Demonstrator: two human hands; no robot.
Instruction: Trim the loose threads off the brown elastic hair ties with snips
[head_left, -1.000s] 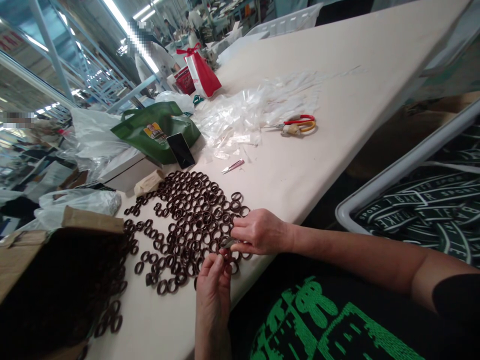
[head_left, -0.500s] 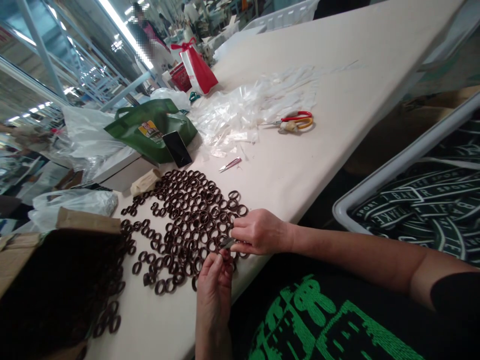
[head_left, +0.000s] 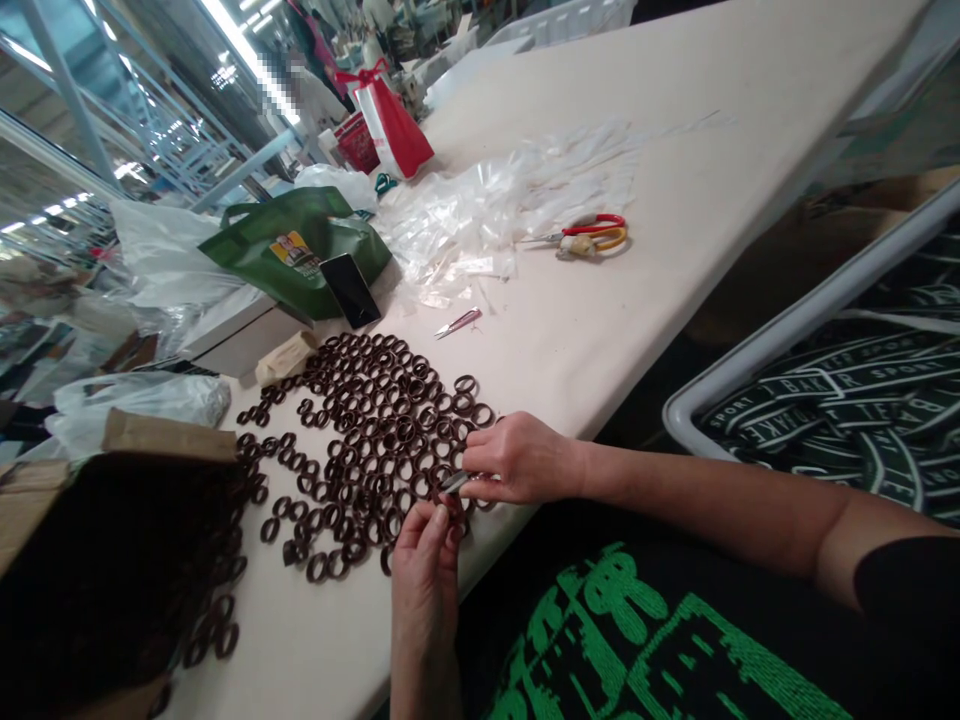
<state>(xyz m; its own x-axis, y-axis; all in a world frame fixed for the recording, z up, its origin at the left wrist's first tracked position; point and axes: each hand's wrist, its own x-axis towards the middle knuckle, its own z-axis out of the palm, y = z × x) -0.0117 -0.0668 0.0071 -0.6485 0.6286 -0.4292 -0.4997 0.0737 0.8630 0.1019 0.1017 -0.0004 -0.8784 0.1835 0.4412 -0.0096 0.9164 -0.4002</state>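
Many dark brown loops [head_left: 397, 432] lie spread in a loose heap on the pale table [head_left: 570, 340]. At the heap's near edge, my left hand [head_left: 426, 545] pinches one brown loop [head_left: 452, 505] between thumb and fingers, which partly cover it. My right hand [head_left: 517, 458] is closed around small metal thread snips [head_left: 455, 481]. Their blades point left, close against the loop; whether they touch it I cannot make out. Another pair of snips [head_left: 459, 323] rests on the table beyond the heap.
An open cardboard box [head_left: 169, 437] holds more loops at left. Behind the heap stand a green bag [head_left: 300, 250] and a phone [head_left: 350, 290]. Clear plastic bags [head_left: 465, 225] and red-and-orange scissors [head_left: 589, 235] lie farther back. A white-rimmed bin [head_left: 679, 412] holds printed straps at right.
The view has shifted slightly. My hands keep nearly the same pose, with the snips' blades still beside the loop in my left fingers.
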